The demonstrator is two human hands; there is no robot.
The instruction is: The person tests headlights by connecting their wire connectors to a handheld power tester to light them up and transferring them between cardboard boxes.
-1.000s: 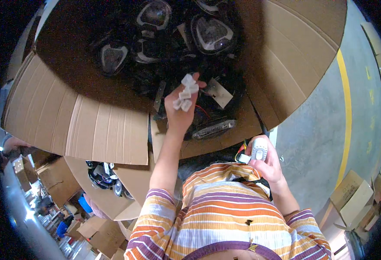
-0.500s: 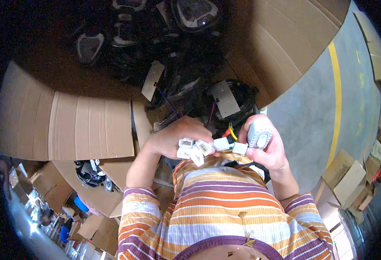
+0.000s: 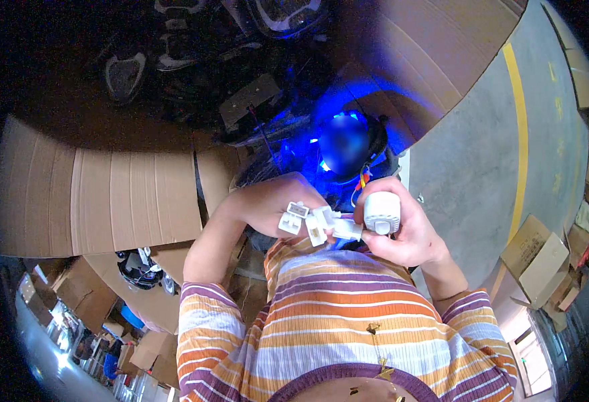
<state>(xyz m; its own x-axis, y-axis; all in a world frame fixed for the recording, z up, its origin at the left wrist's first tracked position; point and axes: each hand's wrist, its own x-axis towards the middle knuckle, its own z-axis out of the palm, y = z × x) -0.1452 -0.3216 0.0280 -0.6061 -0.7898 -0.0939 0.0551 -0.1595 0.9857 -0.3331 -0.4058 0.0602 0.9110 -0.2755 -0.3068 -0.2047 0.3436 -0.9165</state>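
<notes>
Left hand [image 3: 268, 204] pinches white plug connectors [image 3: 311, 223], long axis pointing right at the white cylindrical unit [image 3: 381, 213] gripped in right hand [image 3: 408, 231]; touching, right hand nearer.

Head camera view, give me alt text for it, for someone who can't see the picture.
A person in a striped shirt holds a cluster of white plastic connectors in the left hand against a small white cylindrical device gripped in the right hand. Just beyond, a round black unit glows blue among dark parts in a large open cardboard box.
</notes>
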